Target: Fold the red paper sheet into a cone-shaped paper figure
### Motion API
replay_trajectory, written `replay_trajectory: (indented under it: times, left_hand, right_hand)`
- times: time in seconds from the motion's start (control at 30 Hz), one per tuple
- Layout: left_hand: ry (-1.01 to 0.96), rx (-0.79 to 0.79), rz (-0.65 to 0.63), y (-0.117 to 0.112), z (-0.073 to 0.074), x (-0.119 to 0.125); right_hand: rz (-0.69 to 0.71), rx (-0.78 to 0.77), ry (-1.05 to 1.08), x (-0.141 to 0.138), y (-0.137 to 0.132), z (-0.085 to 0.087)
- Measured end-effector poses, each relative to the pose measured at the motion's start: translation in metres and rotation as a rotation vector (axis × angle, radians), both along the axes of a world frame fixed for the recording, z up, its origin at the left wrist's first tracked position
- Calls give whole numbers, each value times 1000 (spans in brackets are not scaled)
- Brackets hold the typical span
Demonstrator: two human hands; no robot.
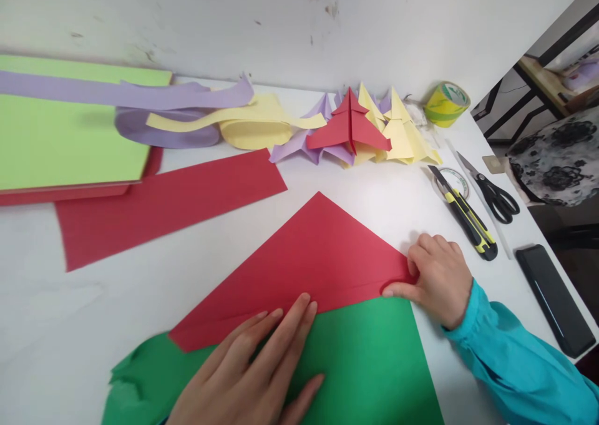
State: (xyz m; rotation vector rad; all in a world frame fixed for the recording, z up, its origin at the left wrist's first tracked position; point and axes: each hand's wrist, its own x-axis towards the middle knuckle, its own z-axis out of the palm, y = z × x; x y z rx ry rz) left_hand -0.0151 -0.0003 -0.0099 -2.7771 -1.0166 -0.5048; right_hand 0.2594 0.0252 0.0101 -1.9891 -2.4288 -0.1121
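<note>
A sheet of red paper (309, 250), folded into a roughly triangular shape with its peak pointing away from me, lies partly over a green sheet (369, 356). Along its lower edge a narrow crease runs nearly parallel to the border. My left hand (248, 369) rests on that edge with fingers stretched out, touching both red and green. At the right corner, my right hand (440, 281) grips the red paper between thumb and curled fingers. The green sheet's left end is crumpled, and its near part runs out of view.
Behind lie a red strip (173, 206), light green sheets (70, 138), a purple roll (166, 125), a yellow roll (255, 128) and folded paper planes (349, 125). Rightward are tape (447, 103), a utility knife (465, 216), scissors (493, 191) and a black case (555, 300).
</note>
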Motion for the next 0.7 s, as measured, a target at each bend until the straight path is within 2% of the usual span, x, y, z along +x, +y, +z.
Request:
replay_trajectory:
  times: [0.37,0.7]
  left_hand:
    - [19,14,-17,1,-2,-1]
    - [19,24,-39,1,0,-1]
  right_hand:
    - [51,-23,-58,14,3,3]
    - [20,-208,164,18,11,7]
